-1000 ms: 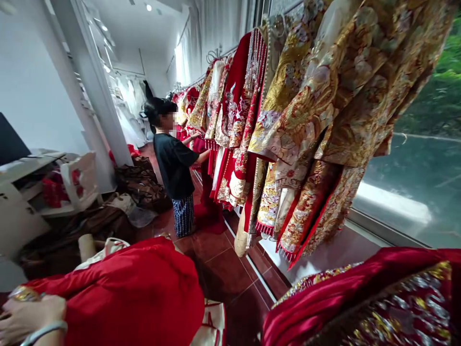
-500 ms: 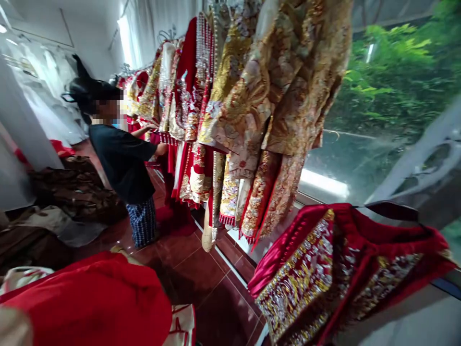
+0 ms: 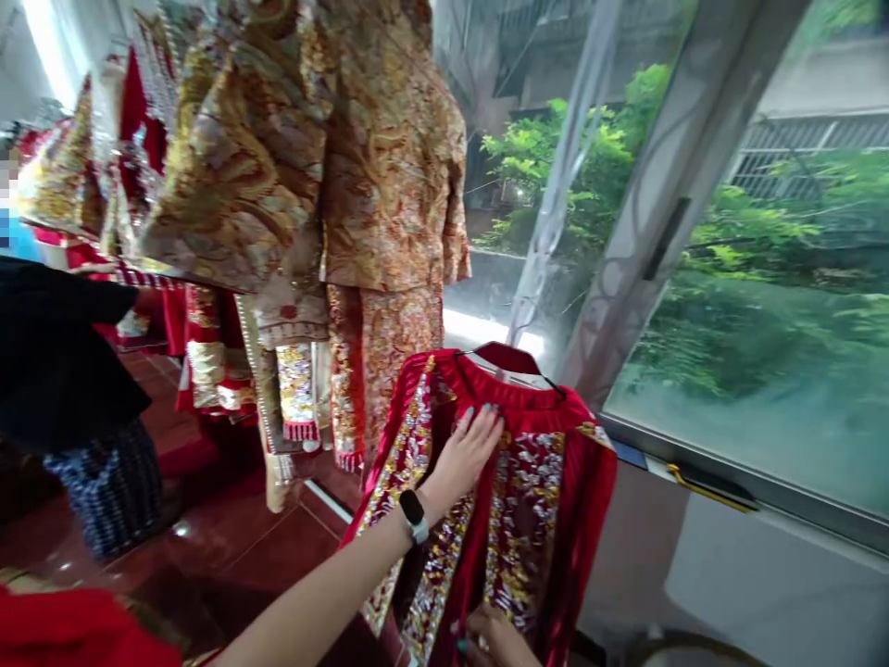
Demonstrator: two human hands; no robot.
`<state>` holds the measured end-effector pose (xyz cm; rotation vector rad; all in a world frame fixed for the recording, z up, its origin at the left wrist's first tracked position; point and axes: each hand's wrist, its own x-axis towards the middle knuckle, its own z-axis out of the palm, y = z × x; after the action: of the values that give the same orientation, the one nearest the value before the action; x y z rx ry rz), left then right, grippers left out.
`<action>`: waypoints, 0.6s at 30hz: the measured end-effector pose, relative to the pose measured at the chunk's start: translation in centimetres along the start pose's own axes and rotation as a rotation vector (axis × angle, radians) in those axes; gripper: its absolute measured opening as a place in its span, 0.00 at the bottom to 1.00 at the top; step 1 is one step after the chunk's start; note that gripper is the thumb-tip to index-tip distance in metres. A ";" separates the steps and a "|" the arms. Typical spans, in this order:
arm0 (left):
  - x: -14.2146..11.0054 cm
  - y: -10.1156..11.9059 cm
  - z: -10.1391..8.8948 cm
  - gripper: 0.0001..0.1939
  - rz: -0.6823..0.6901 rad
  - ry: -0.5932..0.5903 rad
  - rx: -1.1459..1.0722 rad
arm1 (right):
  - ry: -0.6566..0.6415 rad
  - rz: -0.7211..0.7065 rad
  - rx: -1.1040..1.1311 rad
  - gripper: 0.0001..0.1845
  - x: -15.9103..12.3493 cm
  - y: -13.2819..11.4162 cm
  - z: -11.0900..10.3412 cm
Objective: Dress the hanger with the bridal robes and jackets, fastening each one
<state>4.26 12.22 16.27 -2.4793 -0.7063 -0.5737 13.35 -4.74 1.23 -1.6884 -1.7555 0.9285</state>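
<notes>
Head view: the red embroidered garment (image 3: 532,500) hangs from a hanger (image 3: 509,358) near the window (image 3: 757,389), its neckline held spread. My left fingers (image 3: 484,428) lie open on its front, likely steadying it; whether my right fingers (image 3: 487,624), lower, pinch cloth, I cannot tell.

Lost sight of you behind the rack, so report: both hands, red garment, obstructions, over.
Left hand open, flat on red garment below its top band. Right hand lower, grip unclear. Nothing seen blocking left hand.
</notes>
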 end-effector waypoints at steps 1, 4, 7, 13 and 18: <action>1.1 -0.1 0.3 0.34 -0.026 -0.013 0.025 | 0.050 -0.035 -0.001 0.17 0.2 0.2 -2.1; 3.0 -0.3 0.6 0.29 -0.103 -0.023 0.077 | 0.352 -0.180 0.026 0.28 2.1 -1.5 -9.4; 3.6 0.3 0.5 0.26 -0.143 -0.021 0.138 | 0.595 -0.326 0.020 0.29 5.3 -5.5 -15.7; 2.4 2.0 0.0 0.22 -0.109 0.018 0.254 | 0.517 -0.165 -0.444 0.18 9.3 -9.0 -19.1; 1.5 2.7 -1.3 0.20 -0.040 0.070 0.292 | 0.608 -0.235 -0.318 0.16 9.3 -5.6 -18.6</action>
<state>6.65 10.06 17.11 -2.1696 -0.7560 -0.5283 23.42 6.73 16.43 -1.6647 -1.6678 0.0105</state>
